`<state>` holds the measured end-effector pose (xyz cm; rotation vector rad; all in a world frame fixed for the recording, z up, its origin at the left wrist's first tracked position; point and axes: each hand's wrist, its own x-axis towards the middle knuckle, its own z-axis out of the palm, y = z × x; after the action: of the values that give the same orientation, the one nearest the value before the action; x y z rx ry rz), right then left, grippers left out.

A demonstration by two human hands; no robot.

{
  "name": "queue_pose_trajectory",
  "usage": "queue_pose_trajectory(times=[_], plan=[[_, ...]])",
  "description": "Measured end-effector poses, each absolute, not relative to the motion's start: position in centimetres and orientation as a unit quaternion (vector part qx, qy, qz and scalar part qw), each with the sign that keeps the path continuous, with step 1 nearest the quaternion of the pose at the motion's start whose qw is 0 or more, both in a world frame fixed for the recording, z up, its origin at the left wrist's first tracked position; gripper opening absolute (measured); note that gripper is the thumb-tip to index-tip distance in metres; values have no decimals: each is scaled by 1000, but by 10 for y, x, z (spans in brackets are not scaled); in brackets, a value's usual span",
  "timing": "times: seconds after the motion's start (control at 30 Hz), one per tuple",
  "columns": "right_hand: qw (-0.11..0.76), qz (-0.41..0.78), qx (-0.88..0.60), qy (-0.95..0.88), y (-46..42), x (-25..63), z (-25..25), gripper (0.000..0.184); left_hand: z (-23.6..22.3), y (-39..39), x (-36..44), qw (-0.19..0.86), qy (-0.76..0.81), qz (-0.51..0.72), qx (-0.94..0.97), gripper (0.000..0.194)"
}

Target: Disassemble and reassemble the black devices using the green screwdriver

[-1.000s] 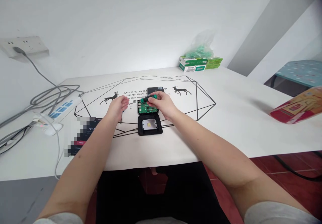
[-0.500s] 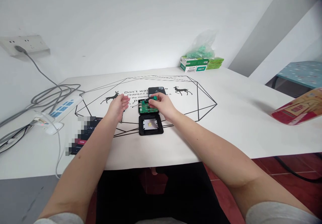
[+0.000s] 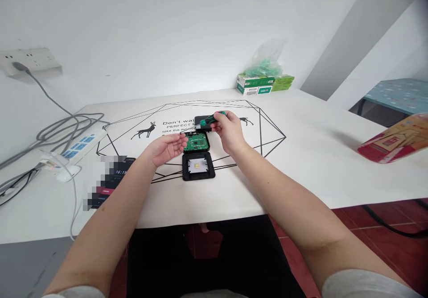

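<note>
A green circuit board [image 3: 196, 142] lies on the white table [image 3: 301, 155], just beyond a black square casing [image 3: 198, 166] with a pale pad inside. My right hand [image 3: 228, 130] is closed on a green-handled screwdriver [image 3: 210, 119], lifted above the board with its tip pointing left. My left hand [image 3: 167, 147] is open, palm up, beside the board's left edge. A second black cover [image 3: 202, 120] lies behind the board, partly hidden by the screwdriver.
A dark phone [image 3: 112, 182] lies to the left of my left arm. A power strip [image 3: 76, 146] with grey cables sits at the far left. Green boxes with a plastic bag [image 3: 265, 83] stand at the back. A red packet [image 3: 394, 139] lies at the right.
My right hand has lifted the screwdriver up and away from the board. My left hand has turned palm up and moved right, close to the board.
</note>
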<state>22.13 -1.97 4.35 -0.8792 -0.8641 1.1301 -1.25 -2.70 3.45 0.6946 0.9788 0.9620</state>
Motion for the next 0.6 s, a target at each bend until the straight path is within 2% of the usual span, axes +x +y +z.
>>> queue_pose_trajectory(times=[0.6], plan=[[675,497,-388,-383,-21,221,43,21,38,-26,-10,724,433,448,297,14]])
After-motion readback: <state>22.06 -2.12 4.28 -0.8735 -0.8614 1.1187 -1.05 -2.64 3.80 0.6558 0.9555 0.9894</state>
